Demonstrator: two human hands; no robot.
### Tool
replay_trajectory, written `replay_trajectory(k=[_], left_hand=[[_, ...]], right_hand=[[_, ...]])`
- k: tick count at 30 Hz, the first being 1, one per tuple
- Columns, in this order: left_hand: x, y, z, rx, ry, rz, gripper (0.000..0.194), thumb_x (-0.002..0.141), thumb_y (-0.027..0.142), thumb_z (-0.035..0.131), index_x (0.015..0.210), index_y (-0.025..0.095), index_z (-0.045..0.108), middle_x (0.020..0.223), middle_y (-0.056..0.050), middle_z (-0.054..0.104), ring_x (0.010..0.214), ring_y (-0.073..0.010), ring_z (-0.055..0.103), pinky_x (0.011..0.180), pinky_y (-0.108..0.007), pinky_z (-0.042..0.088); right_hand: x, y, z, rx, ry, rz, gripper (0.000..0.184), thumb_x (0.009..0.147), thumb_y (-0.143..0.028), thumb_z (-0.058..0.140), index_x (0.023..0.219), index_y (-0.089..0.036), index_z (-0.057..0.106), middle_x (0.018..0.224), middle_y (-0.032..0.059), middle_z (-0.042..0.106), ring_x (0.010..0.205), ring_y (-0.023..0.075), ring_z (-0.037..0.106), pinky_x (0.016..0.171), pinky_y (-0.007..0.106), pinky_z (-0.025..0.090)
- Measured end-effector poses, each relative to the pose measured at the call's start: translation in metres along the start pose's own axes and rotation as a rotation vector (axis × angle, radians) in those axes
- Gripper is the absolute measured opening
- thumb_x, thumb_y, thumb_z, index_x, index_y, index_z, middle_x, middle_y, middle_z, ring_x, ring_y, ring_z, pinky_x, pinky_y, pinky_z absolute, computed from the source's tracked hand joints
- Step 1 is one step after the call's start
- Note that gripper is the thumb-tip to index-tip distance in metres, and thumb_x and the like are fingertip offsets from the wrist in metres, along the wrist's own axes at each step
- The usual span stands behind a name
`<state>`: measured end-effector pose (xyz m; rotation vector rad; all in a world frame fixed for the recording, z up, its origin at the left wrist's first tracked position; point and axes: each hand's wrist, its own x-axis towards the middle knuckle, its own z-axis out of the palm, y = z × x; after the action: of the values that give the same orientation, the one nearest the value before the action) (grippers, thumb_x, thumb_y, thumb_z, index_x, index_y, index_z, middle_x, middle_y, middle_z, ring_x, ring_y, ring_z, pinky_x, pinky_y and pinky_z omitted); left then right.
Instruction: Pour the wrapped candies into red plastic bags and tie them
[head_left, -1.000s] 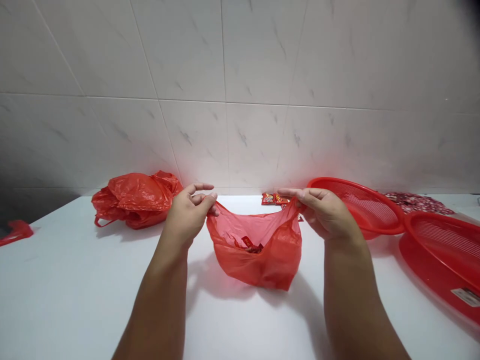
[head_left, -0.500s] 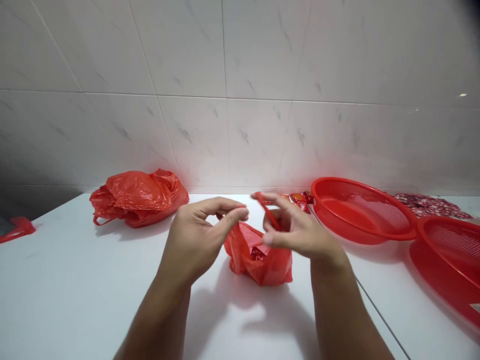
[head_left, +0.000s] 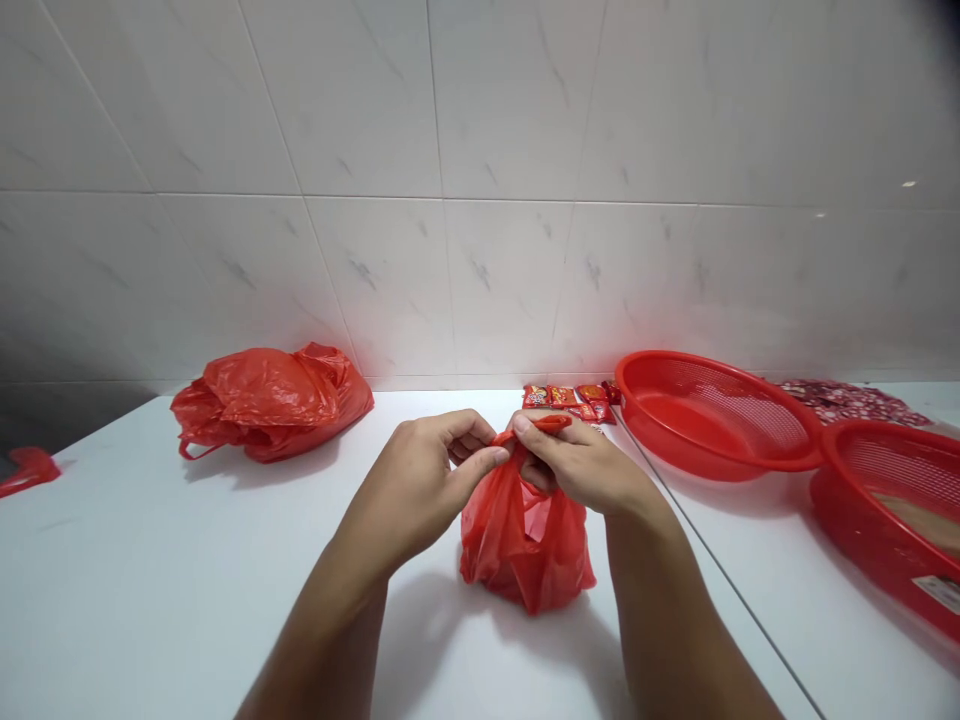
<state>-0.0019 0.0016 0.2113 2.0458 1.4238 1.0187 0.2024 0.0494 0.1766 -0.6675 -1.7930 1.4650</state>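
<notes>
A small red plastic bag (head_left: 525, 560) stands upright on the white table (head_left: 187, 590) between my forearms. Its top is drawn up, and both hands pinch the handles together above it. My left hand (head_left: 431, 475) closes thumb and fingers on one handle. From the other side, my right hand (head_left: 577, 460) grips the other handle, whose loop end sticks out past the thumb. The handles cross where the fingertips meet. Through a gap in the side, something pinkish shows inside the bag, but I cannot tell what it is.
A bulging red plastic bag (head_left: 274, 400) lies at the back left. Several red snack packets (head_left: 574, 398) sit near the wall. On the right stand a red plastic basket (head_left: 712, 420) and a second red basket (head_left: 855, 530). Behind them lies a red-and-white patterned item (head_left: 851, 402). Red plastic (head_left: 30, 470) shows at the left edge.
My hands have come together, and my right hand has moved left to the left one. The bag's mouth, wide before, is now gathered up under the crossed handles.
</notes>
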Motion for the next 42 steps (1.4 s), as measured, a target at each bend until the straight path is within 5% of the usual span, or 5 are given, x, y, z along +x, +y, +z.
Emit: replay_trajectory(k=[5, 8, 13, 28, 42], left_hand=[[-0.002, -0.001, 0.004, -0.033, 0.01, 0.092, 0.017, 0.086, 0.041, 0.08, 0.095, 0.029, 0.072, 0.109, -0.003, 0.07, 0.102, -0.0228, 0.067, 0.084, -0.035, 0.056], [0.004, -0.011, 0.013, -0.263, -0.069, 0.057, 0.069, 0.068, 0.03, 0.093, 0.126, 0.032, 0.055, 0.138, -0.009, 0.057, 0.124, -0.0283, 0.064, 0.092, -0.038, 0.057], [0.019, -0.025, 0.024, -0.409, -0.455, -0.117, 0.047, 0.084, 0.028, 0.077, 0.125, 0.026, 0.054, 0.105, -0.007, 0.071, 0.087, -0.0214, 0.072, 0.07, -0.031, 0.054], [0.026, -0.021, 0.019, -0.489, -0.203, -0.116, 0.029, 0.096, 0.045, 0.065, 0.109, 0.023, 0.077, 0.097, -0.007, 0.079, 0.09, -0.0243, 0.076, 0.092, -0.041, 0.058], [0.031, -0.086, -0.033, 0.285, 0.035, -0.474, 0.013, 0.077, 0.034, 0.069, 0.068, 0.024, 0.072, 0.075, -0.005, 0.079, 0.072, -0.026, 0.074, 0.05, -0.027, 0.042]], right_hand=[[0.003, -0.002, 0.002, 0.017, 0.042, 0.019, 0.052, 0.104, -0.067, 0.049, 0.09, -0.02, 0.068, 0.062, -0.0024, 0.057, 0.055, 0.0116, 0.049, 0.055, 0.026, 0.04], [-0.001, -0.007, -0.004, -0.01, -0.095, -0.007, 0.053, 0.101, -0.063, 0.058, 0.075, -0.018, 0.07, 0.067, 0.0016, 0.064, 0.057, 0.0117, 0.052, 0.057, 0.027, 0.044], [-0.012, -0.008, -0.023, -0.111, -0.183, -0.004, 0.029, 0.094, -0.048, 0.075, 0.093, -0.019, 0.077, 0.081, 0.004, 0.074, 0.067, 0.014, 0.062, 0.063, 0.028, 0.049], [0.012, 0.01, -0.008, -0.602, 0.374, -0.481, 0.026, 0.095, -0.052, 0.075, 0.087, -0.027, 0.078, 0.094, 0.0058, 0.069, 0.082, 0.0208, 0.064, 0.073, 0.035, 0.048], [0.0, 0.065, -0.082, -0.606, 0.201, 0.363, 0.05, 0.082, -0.06, 0.077, 0.059, -0.022, 0.054, 0.061, -0.0002, 0.058, 0.053, 0.0132, 0.049, 0.047, 0.027, 0.036]])
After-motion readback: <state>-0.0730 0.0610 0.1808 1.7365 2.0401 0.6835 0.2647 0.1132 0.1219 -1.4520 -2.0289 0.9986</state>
